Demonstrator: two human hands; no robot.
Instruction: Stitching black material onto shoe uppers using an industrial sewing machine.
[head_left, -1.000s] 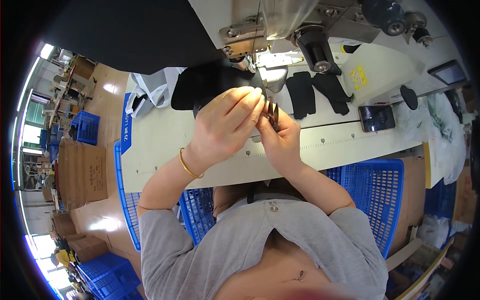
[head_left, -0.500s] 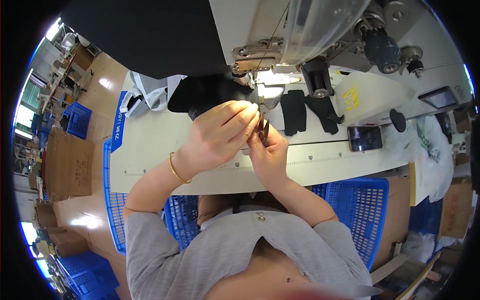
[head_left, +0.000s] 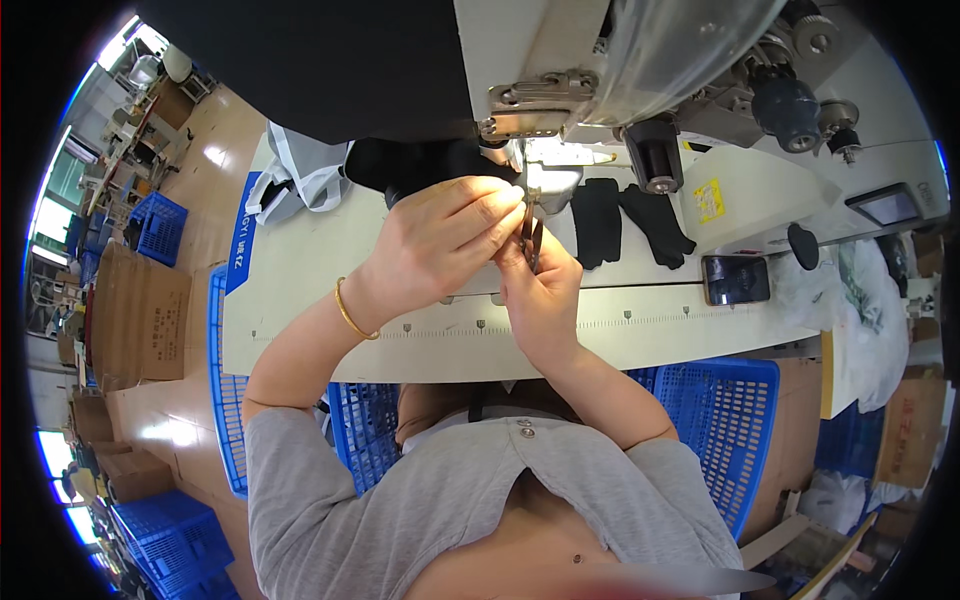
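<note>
My left hand (head_left: 440, 240) is pinched closed just below the sewing machine's lit needle area (head_left: 535, 180). What its fingertips hold is hidden. Beyond its knuckles a black sock-like piece of fabric (head_left: 425, 165) lies by the machine head. My right hand (head_left: 545, 290) grips small dark thread snips (head_left: 533, 243), their blades pointing up beside the left fingertips. The two hands touch or nearly touch. Right of them, a flat black fabric piece (head_left: 597, 222) and a black sock (head_left: 656, 225) lie on the white table.
The sewing machine head (head_left: 540, 60) overhangs the work from above. A phone-like dark device (head_left: 735, 280) sits at the table's right, near clear plastic bags (head_left: 865, 300). White-grey cloth (head_left: 305, 170) lies at the left. Blue baskets (head_left: 715, 420) stand below the table's front edge.
The whole view has shifted slightly, with the machine now further right in the picture. Both hands keep their closed grips close together, and the snips' blades sit a little higher beside the left fingertips.
</note>
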